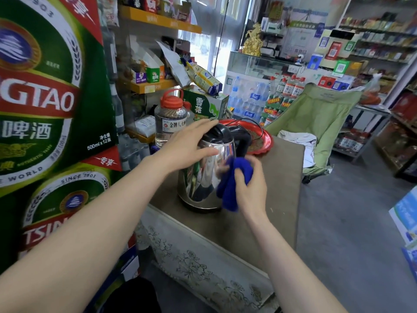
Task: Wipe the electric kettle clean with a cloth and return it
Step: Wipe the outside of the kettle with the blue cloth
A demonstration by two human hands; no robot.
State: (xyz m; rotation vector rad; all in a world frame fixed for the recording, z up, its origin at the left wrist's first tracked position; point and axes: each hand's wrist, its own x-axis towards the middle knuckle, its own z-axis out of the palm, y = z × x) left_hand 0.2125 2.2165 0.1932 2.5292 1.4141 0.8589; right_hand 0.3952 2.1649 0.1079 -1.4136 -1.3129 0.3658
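The electric kettle (204, 177), a stainless-steel body with black lid and black handle, stands upright on the bench (270, 222), near its left rear edge. The left hand (187, 144) rests on the top of the kettle: fingers straight and laid flat across the lid, thumb extended along the upper steel wall. The right hand (250, 188) grips a bunched blue cloth (229, 190), fingers curled round it, and holds the cloth against the kettle's side wall below the handle. The cloth hangs down to just above the bench surface. Directly behind the kettle a red tray (265, 141) lies on the bench, with a black cord (250, 121) looping over it. Behind the kettle on the left stands a clear jar (169, 125) with a red cap, beside a green carton (208, 105). Stacked beer cases (45, 98) fill the left side. A green folding chair (316, 114) stands beyond the bench's far end.
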